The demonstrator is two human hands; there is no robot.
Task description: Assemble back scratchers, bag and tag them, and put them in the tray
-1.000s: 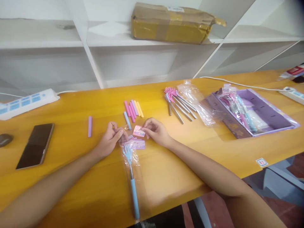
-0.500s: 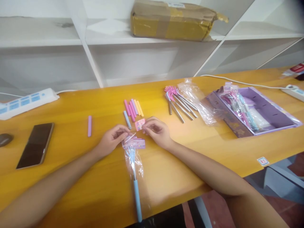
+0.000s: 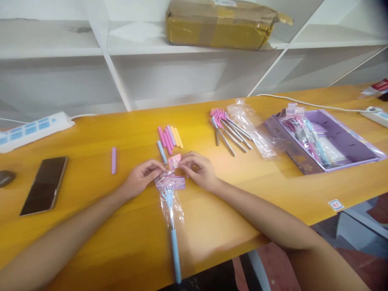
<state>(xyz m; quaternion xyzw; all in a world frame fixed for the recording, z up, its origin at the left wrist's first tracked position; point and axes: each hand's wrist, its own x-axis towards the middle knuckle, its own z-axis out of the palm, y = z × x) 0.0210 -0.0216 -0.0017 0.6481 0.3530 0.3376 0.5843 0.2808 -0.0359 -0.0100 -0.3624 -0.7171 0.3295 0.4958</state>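
Observation:
My left hand [image 3: 144,176] pinches the top flap of a clear plastic bag [image 3: 179,208]. Inside the bag lies a blue back scratcher [image 3: 174,242] with a hand-shaped head and metal rod, its handle toward the table's front edge. A purple printed strip [image 3: 177,182] crosses the bag near its top. My right hand [image 3: 198,167] holds a small pink printed card [image 3: 174,161] between thumb and fingers, just above the bag's mouth. Beyond the hands lie a blue tube [image 3: 161,151] and several pink, purple and yellow tubes [image 3: 169,139].
Several metal-rod scratcher heads [image 3: 228,125] lie beside an empty plastic bag [image 3: 254,131]. Right of them stands a purple box [image 3: 348,141] with packed items. On the left are a phone [image 3: 45,186], a purple tube [image 3: 113,161], a power strip [image 3: 36,131] and a mouse [image 3: 6,178].
My right hand has brought the pink card slightly left, closer to the bag's opening and my left fingers. The bag and back scratcher lie nearly where they were.

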